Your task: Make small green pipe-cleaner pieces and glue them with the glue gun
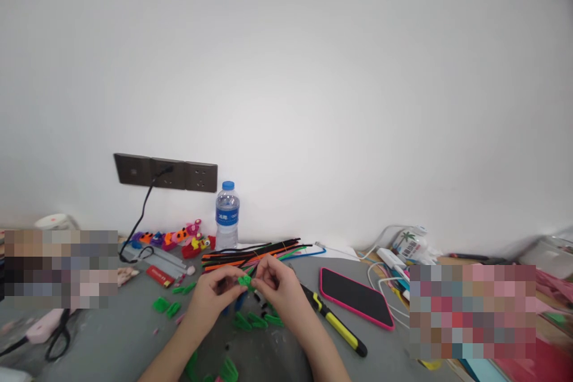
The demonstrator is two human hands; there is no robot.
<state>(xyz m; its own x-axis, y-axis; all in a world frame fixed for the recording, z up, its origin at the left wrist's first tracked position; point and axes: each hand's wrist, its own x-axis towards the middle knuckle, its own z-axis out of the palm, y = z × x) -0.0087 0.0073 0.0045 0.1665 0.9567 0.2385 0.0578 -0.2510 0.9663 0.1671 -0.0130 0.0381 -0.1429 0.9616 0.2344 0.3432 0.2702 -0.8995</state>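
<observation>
Head view: left hand and right hand pinch a green piece (small, bright).

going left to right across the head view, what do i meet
Pale pink elongated object, flat red rectangular packet, bare left hand, small fuzzy green piece, bare right hand, rectangular pink-rimmed black phone, white packet with palm-tree print.

We see open air upward along the wall; low down, bottle and pipe cleaners block ahead, tool and phone flank the right hand.
</observation>
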